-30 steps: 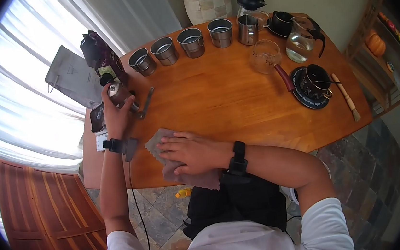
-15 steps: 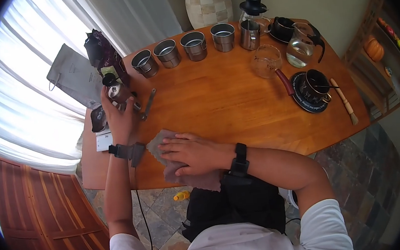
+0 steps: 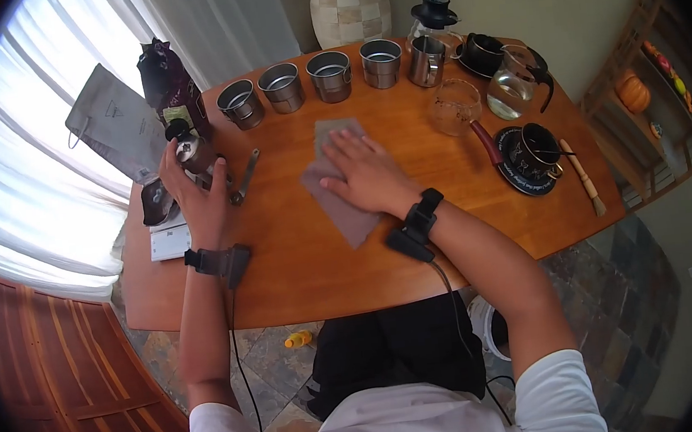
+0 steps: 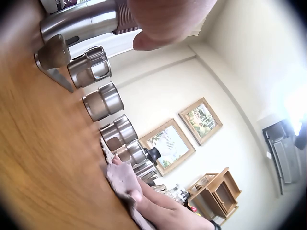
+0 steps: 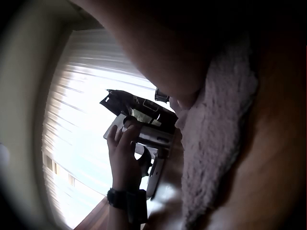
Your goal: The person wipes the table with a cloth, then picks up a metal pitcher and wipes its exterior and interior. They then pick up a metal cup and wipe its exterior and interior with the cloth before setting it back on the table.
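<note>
My left hand (image 3: 201, 203) grips a metal hand coffee grinder (image 3: 195, 155) at the table's left side, thumb and fingers around its upper part. In the left wrist view, the grinder (image 4: 81, 25) stands upright on the wood with a ridged band near its top. Beside it lies a crank handle (image 3: 247, 174) with a rounded knob. Around mid-table, my right hand (image 3: 365, 171) lies flat with straight fingers on a grey-mauve cloth (image 3: 348, 216). The cloth spreads out past the palm toward me, and its fuzzy surface (image 5: 216, 129) shows close up in the right wrist view.
Steel cups (image 3: 329, 78) line the back, with a steel pitcher (image 3: 428, 62) and glass dripper (image 3: 436, 11). To the right stand a glass server (image 3: 511, 92), a glass pot (image 3: 455, 107), a black cup (image 3: 537, 143) and a brush (image 3: 584, 180). Bags (image 3: 116, 126) and a white scale (image 3: 171, 243) flank my left hand.
My right hand has slid the cloth from near the front edge forward and rightward to the table's middle. My left hand keeps its hold on the coffee grinder.
</note>
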The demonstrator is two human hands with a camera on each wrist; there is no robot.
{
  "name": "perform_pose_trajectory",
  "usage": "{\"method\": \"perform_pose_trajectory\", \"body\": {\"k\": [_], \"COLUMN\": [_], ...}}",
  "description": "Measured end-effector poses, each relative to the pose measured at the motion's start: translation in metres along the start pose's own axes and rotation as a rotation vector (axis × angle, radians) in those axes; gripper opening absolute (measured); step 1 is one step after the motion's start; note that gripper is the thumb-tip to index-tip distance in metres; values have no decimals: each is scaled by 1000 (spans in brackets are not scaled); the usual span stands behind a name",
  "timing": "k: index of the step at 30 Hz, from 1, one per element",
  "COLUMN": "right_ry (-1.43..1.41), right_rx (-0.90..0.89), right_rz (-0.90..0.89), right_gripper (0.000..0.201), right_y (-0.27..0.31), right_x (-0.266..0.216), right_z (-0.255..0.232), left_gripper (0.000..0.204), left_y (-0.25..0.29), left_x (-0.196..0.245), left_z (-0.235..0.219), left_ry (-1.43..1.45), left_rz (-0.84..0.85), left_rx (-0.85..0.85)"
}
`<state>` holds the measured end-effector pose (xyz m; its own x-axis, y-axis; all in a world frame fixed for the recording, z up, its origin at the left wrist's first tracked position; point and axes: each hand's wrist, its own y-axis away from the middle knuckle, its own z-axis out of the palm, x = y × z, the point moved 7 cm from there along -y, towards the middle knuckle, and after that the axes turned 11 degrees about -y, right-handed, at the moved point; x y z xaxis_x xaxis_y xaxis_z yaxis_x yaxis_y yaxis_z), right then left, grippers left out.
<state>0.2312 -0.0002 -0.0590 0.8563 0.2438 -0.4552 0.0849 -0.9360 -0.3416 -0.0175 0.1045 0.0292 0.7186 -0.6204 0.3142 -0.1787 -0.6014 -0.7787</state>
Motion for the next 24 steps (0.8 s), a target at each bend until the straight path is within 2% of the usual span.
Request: {"method": "perform_pose_trajectory", "body": {"k": [1,2,4,8,12,14,15,17,21,23,24], "right_ry": [76,83,223,290,355,222,231,-45,13,106,117], "right_rx": [56,44,58,53,-37,-143,-151,-227,-262,-142,-144], "right_rz": [101,97,246,294,244,37,35,-110,-126,72,69], "right_gripper": [70,70,74,74,72,72,72,73,75,76,76], "right_y": [-2,-3,2,24,63,74,71,71,26,-1,-12], "right_x": [15,20,38,32,-20,-66,-68,-77,-20,22,30], "right_z": [-8,-13,-26,-35,-32,-20,-16,-7,-11,-17,-16], "left_gripper": [75,75,75,74,73,73,74,75,78,80,82], "left_y": [0,1,1,0,0,-1,-1,1,8,10,11], "left_x": [-2,-5,-7,-9,-15,-17,-18,-19,-28,-28,-29], "left_z": [-1,-2,-2,-8,-8,-8,-7,-5,5,7,8], "left_ry": [-1,1,-17,2,37,51,100,165,246,268,306], "left_rz": [-2,-16,7,-40,-56,-72,-84,-109,-163,-157,-189], "left_rx": [3,5,7,1,6,5,-11,-19,-64,-77,-82]}}
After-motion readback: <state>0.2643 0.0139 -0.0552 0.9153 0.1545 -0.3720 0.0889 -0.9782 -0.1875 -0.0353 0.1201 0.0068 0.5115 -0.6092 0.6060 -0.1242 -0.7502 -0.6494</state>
